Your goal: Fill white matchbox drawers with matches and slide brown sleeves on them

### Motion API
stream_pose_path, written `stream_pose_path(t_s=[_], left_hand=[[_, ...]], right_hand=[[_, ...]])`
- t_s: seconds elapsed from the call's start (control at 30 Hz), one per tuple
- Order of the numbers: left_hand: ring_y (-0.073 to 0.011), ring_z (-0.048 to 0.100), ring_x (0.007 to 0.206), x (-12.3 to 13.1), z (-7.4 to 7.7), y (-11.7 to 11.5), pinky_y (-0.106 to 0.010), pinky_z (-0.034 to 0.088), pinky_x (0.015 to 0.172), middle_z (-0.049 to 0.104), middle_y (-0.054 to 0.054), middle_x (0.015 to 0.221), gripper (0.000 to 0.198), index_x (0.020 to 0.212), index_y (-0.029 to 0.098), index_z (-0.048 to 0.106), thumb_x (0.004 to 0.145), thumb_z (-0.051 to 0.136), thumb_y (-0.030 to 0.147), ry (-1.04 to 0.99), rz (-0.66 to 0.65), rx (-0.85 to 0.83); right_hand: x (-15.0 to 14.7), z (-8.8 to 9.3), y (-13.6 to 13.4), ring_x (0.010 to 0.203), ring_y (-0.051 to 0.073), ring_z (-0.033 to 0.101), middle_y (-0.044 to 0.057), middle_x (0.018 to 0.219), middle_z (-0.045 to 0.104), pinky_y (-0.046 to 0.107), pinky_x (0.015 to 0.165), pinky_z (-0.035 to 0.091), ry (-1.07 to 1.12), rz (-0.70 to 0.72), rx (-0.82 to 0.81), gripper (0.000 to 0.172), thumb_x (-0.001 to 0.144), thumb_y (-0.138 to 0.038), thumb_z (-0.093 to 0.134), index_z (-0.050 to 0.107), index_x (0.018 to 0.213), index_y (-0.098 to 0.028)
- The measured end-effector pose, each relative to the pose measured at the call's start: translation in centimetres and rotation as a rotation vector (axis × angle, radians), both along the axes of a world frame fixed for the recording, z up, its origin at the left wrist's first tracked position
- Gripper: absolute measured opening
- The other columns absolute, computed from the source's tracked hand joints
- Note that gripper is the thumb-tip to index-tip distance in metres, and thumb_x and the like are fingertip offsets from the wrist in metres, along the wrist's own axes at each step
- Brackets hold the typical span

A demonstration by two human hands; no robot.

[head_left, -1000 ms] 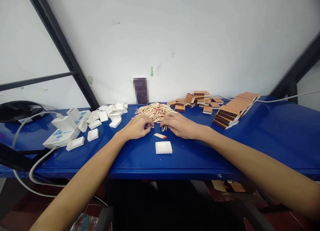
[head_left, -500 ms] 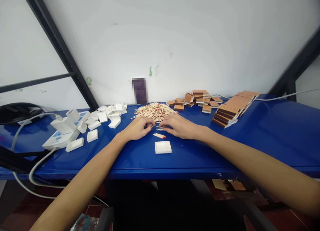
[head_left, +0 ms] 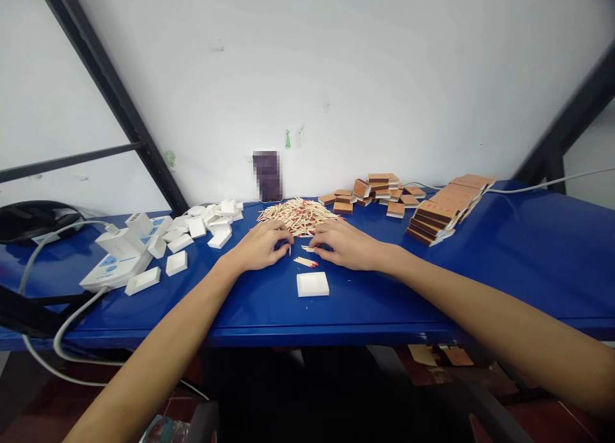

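Observation:
My left hand [head_left: 264, 244] curls at the near left side of a heap of red-tipped matches [head_left: 302, 214]. Its thumb and fingers are closed on a match [head_left: 289, 250], whose red tip points down. Facing it, my right hand [head_left: 343, 243] pinches a few matches [head_left: 307, 248] by one end; their pale sticks point left. Just nearer, a small bunch of matches [head_left: 305, 262] lies on the table with the red heads to the right. A white matchbox tray [head_left: 312, 284] rests flat in front of both hands, its open side up.
White trays [head_left: 220, 237] lie piled at the left beside a power strip [head_left: 113, 264] with cables. Brown matchboxes [head_left: 379, 190] are heaped at the back right, near a leaning row of matchboxes [head_left: 446, 206]. A pixelated dark object [head_left: 268, 176] stands against the wall.
My left hand has drawn slightly left, away from the right, and a red-tipped match now shows below its fingers. My right hand stays nearly in place. The view has shifted a little.

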State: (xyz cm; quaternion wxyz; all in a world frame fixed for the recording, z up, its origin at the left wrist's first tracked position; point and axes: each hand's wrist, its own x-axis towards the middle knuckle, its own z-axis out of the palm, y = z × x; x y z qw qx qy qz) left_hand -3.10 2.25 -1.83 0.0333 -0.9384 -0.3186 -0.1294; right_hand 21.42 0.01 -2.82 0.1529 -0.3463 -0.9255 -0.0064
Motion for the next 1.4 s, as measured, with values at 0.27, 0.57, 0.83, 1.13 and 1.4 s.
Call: stream_pose_path(t_s=[0.27, 0.57, 0.83, 1.13, 1.4], left_hand=[[-0.0214, 0.059, 0.093, 0.1, 0.3, -0.1, -0.035, 0.044, 0.085, 0.063, -0.005, 0.094, 0.015, 0.091, 0.019, 0.067, 0.09, 0.053, 0.025, 0.025, 0.024, 0.013], [-0.0219, 0.059, 0.092, 0.6, -0.4, 0.2, -0.035, 0.044, 0.083, 0.064, -0.007, 0.095, 0.018, 0.09, 0.018, 0.064, 0.093, 0.048, 0.025, 0.024, 0.067, 0.029], [-0.0212, 0.06, 0.094, 2.2, -0.5, -0.2, -0.035, 0.044, 0.087, 0.066, -0.006, 0.096, 0.023, 0.096, 0.019, 0.069, 0.092, 0.046, 0.018, -0.056, -0.031, -0.102], [-0.0225, 0.057, 0.096, 1.8, 0.2, -1.2, -0.037, 0.043, 0.088, 0.062, -0.006, 0.098, 0.028, 0.108, 0.021, 0.068, 0.095, 0.051, 0.038, -0.066, -0.104, -0.222], [-0.02, 0.056, 0.091, 2.0, -0.3, -1.2, -0.034, 0.042, 0.084, 0.062, -0.005, 0.091, 0.031, 0.1, 0.021, 0.069, 0.096, 0.052, 0.047, -0.098, -0.117, -0.203]], right_hand=[[0.3, -0.2, -0.1, 0.094, 0.022, 0.06, 0.008, 0.1, 0.07, 0.038, 0.087, 0.038, 0.023, 0.005, -0.04, 0.018, 0.092, -0.021, 0.056, 0.073, 0.095, -0.018], [-0.2, -0.3, -0.2, 0.087, 0.02, 0.063, 0.008, 0.095, 0.072, 0.032, 0.078, 0.042, 0.05, 0.055, -0.069, 0.016, 0.089, -0.018, 0.06, 0.075, 0.095, -0.017], [-1.2, -0.4, -0.3, 0.083, 0.02, 0.062, 0.007, 0.088, 0.072, 0.031, 0.074, 0.04, 0.081, 0.028, -0.02, 0.014, 0.089, -0.017, 0.061, 0.075, 0.089, -0.018], [0.0, 0.3, -0.7, 0.081, 0.018, 0.061, 0.006, 0.088, 0.07, 0.03, 0.074, 0.04, 0.169, 0.029, 0.024, 0.019, 0.093, -0.02, 0.053, 0.072, 0.09, -0.017], [1.2, 0.7, -1.1, 0.082, 0.017, 0.06, 0.004, 0.089, 0.07, 0.03, 0.075, 0.042, 0.141, 0.089, -0.05, 0.016, 0.087, -0.019, 0.056, 0.071, 0.094, -0.019]])
